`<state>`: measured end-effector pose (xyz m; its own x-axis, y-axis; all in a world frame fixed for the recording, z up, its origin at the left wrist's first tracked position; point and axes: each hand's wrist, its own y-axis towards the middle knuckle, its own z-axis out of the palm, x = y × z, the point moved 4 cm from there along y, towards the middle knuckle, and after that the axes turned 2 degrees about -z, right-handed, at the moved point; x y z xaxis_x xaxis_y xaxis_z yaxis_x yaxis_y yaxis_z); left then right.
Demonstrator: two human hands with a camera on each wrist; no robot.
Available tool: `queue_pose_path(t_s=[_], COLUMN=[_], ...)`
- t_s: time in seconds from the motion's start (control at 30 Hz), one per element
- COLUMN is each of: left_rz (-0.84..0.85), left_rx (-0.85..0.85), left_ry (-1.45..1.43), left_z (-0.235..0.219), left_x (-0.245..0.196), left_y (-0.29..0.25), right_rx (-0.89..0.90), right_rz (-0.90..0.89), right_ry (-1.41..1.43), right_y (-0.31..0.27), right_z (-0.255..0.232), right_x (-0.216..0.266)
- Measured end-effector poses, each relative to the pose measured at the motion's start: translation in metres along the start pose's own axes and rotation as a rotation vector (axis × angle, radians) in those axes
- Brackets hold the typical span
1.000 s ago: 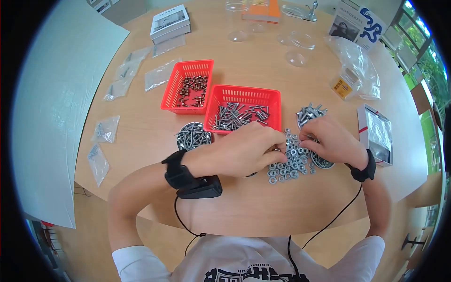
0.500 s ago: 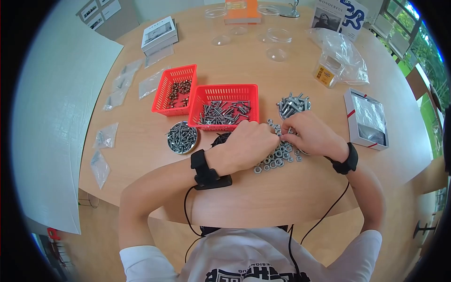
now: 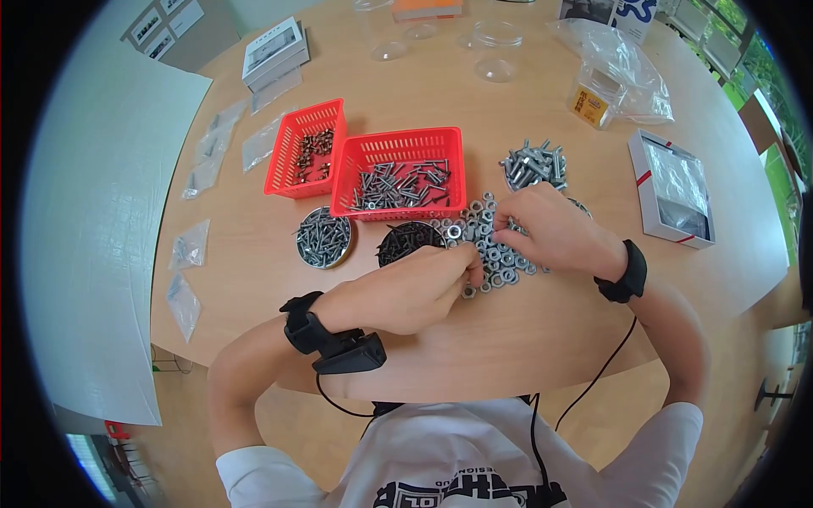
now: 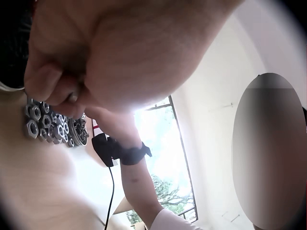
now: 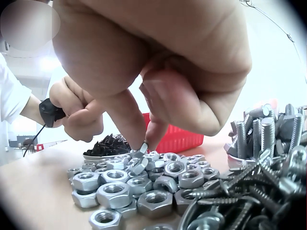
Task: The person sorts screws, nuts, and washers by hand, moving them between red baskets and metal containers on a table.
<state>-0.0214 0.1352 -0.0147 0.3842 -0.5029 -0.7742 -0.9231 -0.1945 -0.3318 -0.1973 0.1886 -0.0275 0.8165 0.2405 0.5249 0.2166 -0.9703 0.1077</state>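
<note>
A pile of steel hex nuts (image 3: pixel 500 264) lies loose on the table, under and between both hands. My right hand (image 3: pixel 550 227) reaches down over it, pinching one nut (image 5: pixel 143 147) between the fingertips at the top of the pile. At the pile's near left edge is my left hand (image 3: pixel 415 292), its fingers curled in against the thumb. A small metal piece (image 4: pixel 72 97) glints between those fingers, mostly hidden. Right behind the left hand stands a round dish of black screws (image 3: pixel 406 241). A dish of screws (image 5: pixel 249 206) sits close beside the nuts, largely covered by the right hand in the head view.
Two red baskets (image 3: pixel 461 173) hold bolts and brassy fasteners. A dish of silver screws (image 3: pixel 323 237) stands left, thick bolts (image 3: pixel 535 162) behind the right hand. A white box (image 3: pixel 673 190) lies right; clear jars (image 3: pixel 496 52) and a plastic bag (image 3: pixel 631 72) are farther back.
Half a second ago the hands met over the nuts; the left has since drawn back left, opening a gap and uncovering the black screws. The right hand stays over the pile. The head view has shifted.
</note>
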Motion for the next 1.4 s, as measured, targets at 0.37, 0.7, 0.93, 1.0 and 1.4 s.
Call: queue_pose_path(t_s=[0.37, 0.7, 0.93, 1.0, 1.4], left_rz=[0.017, 0.195, 0.239, 0.225, 0.174], left_rx=[0.173, 0.403, 0.392, 0.402, 0.259], left_ry=[-0.479, -0.563, -0.566, -0.591, -0.404], left_z=[0.023, 0.064, 0.067, 0.071, 0.039], left_x=[0.012, -0.013, -0.009, -0.003, 0.003], left_y=[0.010, 0.012, 0.018, 0.019, 0.020], right_rx=[-0.086, -0.042, -0.014, 0.017, 0.007], right_rz=[-0.088, 0.039, -0.007, -0.013, -0.047], right_ry=[-0.031, 0.047, -0.075, -0.041, 0.048], right_y=[-0.011, 0.000, 0.004, 0.005, 0.013], right_z=[-0.003, -0.008, -0.005, -0.007, -0.004], right_x=[-0.004, -0.010, 0.001, 0.003, 0.010])
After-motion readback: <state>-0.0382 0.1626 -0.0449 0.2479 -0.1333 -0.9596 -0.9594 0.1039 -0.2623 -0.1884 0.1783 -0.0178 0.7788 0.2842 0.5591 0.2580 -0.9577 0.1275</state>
